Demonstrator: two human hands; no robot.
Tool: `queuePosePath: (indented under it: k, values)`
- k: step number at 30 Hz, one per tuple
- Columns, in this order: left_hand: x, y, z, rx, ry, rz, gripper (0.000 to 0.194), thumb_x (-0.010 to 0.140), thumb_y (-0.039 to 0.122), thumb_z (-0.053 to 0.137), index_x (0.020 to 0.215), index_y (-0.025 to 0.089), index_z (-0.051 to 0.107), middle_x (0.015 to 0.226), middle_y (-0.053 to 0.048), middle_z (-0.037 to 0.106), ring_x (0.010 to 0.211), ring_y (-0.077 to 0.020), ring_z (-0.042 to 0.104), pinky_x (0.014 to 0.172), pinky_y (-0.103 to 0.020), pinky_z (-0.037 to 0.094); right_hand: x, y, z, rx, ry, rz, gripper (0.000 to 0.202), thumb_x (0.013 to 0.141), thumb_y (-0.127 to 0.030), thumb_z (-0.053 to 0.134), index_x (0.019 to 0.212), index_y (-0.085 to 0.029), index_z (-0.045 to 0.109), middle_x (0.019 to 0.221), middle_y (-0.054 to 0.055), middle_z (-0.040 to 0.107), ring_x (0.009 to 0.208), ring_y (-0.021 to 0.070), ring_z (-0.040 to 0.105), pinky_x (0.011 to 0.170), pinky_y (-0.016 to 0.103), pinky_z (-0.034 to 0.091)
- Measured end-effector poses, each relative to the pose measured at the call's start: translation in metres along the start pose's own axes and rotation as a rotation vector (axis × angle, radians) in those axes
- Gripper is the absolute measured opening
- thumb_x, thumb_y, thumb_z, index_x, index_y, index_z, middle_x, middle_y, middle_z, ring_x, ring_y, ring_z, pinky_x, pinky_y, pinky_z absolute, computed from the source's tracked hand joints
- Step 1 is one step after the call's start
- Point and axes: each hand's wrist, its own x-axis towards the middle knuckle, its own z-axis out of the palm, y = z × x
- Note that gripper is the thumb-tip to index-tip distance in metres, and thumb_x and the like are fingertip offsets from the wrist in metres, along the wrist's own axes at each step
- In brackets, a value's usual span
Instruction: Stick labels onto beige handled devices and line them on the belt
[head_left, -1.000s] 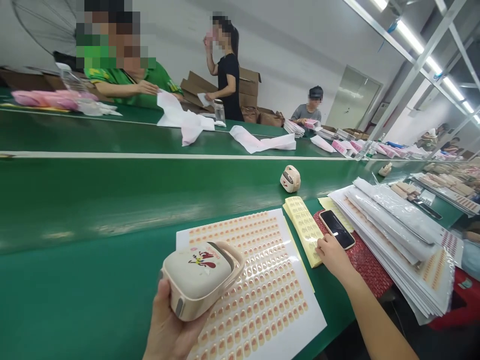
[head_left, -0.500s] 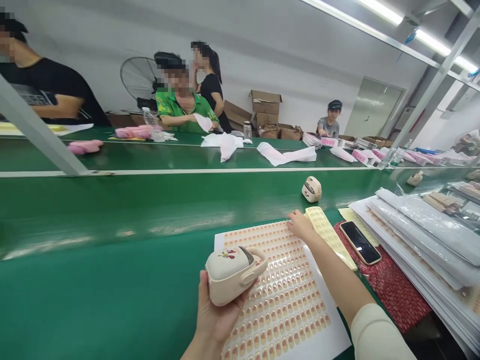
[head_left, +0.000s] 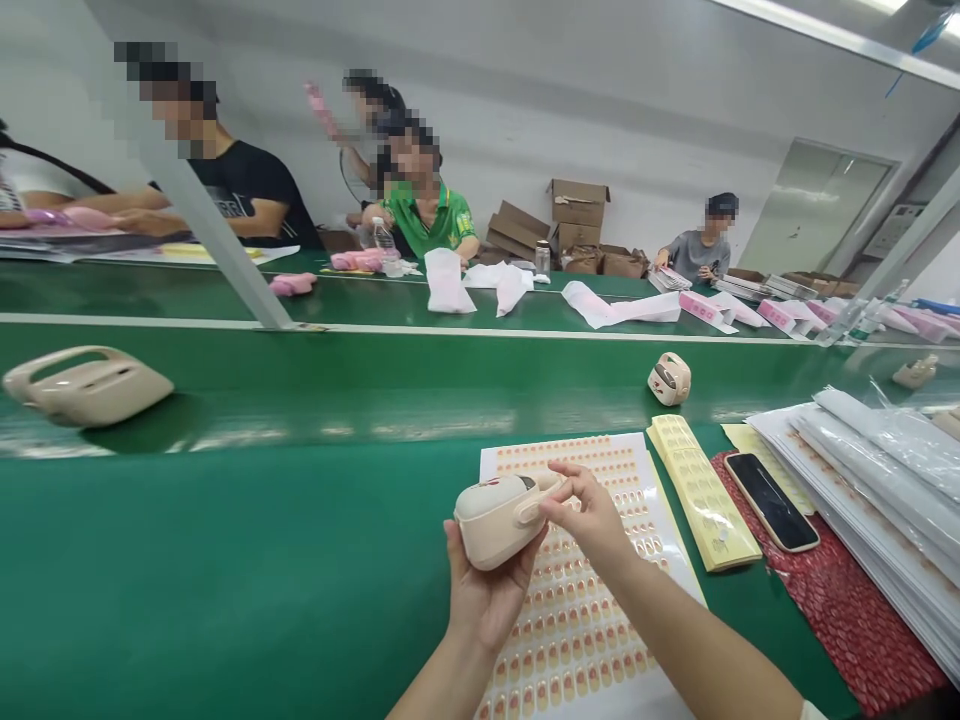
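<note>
My left hand (head_left: 491, 595) holds a small cream rounded device with a carrying handle (head_left: 491, 525) from below, thumb on its left side. The device has a pale top with a small red print and a dark strip near the handle. My right hand (head_left: 589, 515) is at the handle end, thumb and forefinger close together against it. Whether something small is between those fingertips I cannot make out. Beneath both hands lies a white sheet of oval orange-and-cream stickers (head_left: 592, 635), partly hidden by my hands and the device.
A similar device (head_left: 669, 380) stands ahead on the green belt (head_left: 420, 385); another cream one (head_left: 90, 387) is at left. To the right lie a yellow sticker strip (head_left: 701, 495), a phone (head_left: 772, 503), red bubble wrap (head_left: 832, 610) and stacked sheets (head_left: 862, 510). Co-workers sit across.
My right hand has come from the sticker sheet's top edge to the device's handle. The view has turned left, and a cream device has appeared at left on the belt.
</note>
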Motion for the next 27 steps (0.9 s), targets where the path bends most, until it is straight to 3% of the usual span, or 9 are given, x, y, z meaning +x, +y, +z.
queuePosePath:
  k: [4,11,15,18,20,21,24,27]
  values:
    - [0.0,-0.001,-0.001,-0.026,-0.036,0.01,0.05,0.087,0.045,0.037,0.134,0.03,0.028,0.113,-0.008,0.061,0.101,-0.021,0.058,0.09,-0.034,0.044,-0.01,0.001,0.02,0.006,0.101,-0.004,0.014,0.065,-0.025,0.067,0.057,-0.021,0.056,0.11,0.007,0.055,0.111,0.0252,0.045,0.094,0.046,0.033]
    - [0.0,-0.004,0.001,-0.04,-0.058,0.019,0.046,0.087,0.043,0.037,0.129,0.025,0.04,0.108,-0.011,0.064,0.1,-0.0217,0.059,0.083,-0.031,0.049,-0.014,0.001,0.028,-0.016,0.188,-0.053,0.016,0.069,-0.022,0.059,0.057,-0.02,0.05,0.102,0.008,0.052,0.105,0.0235,0.047,0.09,0.044,0.036]
    - [-0.001,-0.006,0.004,-0.078,0.012,0.011,0.046,0.087,0.041,0.038,0.13,0.025,0.037,0.108,-0.01,0.064,0.1,-0.0207,0.059,0.085,-0.029,0.048,-0.016,0.007,0.027,-0.179,0.217,-0.279,0.013,0.076,-0.022,0.052,0.063,-0.021,0.048,0.095,0.008,0.052,0.097,0.0221,0.05,0.084,0.042,0.04]
    - [-0.002,-0.006,0.004,-0.106,0.05,-0.007,0.045,0.087,0.039,0.038,0.13,0.024,0.038,0.107,-0.01,0.064,0.097,-0.0207,0.061,0.083,-0.029,0.049,-0.013,0.013,0.02,-0.387,0.17,-0.505,0.011,0.077,-0.022,0.052,0.067,-0.022,0.05,0.092,0.008,0.055,0.09,0.0228,0.052,0.08,0.042,0.04]
    - [-0.004,-0.006,0.005,-0.109,0.054,-0.021,0.045,0.087,0.039,0.038,0.129,0.024,0.038,0.107,-0.01,0.064,0.097,-0.0205,0.061,0.083,-0.028,0.049,-0.011,0.015,0.015,-0.469,0.131,-0.57,0.005,0.077,-0.024,0.053,0.073,-0.023,0.053,0.093,0.008,0.056,0.091,0.0235,0.052,0.081,0.043,0.039]
    - [-0.005,-0.006,0.005,-0.103,0.051,-0.027,0.045,0.087,0.039,0.039,0.129,0.024,0.038,0.107,-0.01,0.064,0.098,-0.0206,0.06,0.083,-0.029,0.049,-0.009,0.015,0.013,-0.466,0.12,-0.559,0.005,0.076,-0.027,0.054,0.08,-0.023,0.054,0.095,0.008,0.055,0.093,0.024,0.052,0.083,0.044,0.039]
    - [-0.007,-0.005,0.004,-0.087,0.038,-0.033,0.05,0.085,0.041,0.042,0.132,0.024,0.035,0.11,-0.011,0.062,0.1,-0.0223,0.059,0.084,-0.031,0.049,-0.007,0.014,0.011,-0.317,0.043,-0.379,0.035,0.074,-0.035,0.057,0.105,-0.023,0.048,0.105,0.009,0.052,0.102,0.024,0.049,0.088,0.042,0.039]
    - [-0.007,-0.005,0.003,-0.1,0.027,-0.035,0.052,0.085,0.042,0.041,0.133,0.025,0.031,0.111,-0.012,0.061,0.1,-0.0236,0.059,0.083,-0.034,0.05,-0.004,0.016,0.009,-0.156,-0.117,-0.183,0.039,0.076,-0.04,0.053,0.11,-0.022,0.046,0.108,0.008,0.052,0.103,0.0222,0.05,0.088,0.04,0.041]
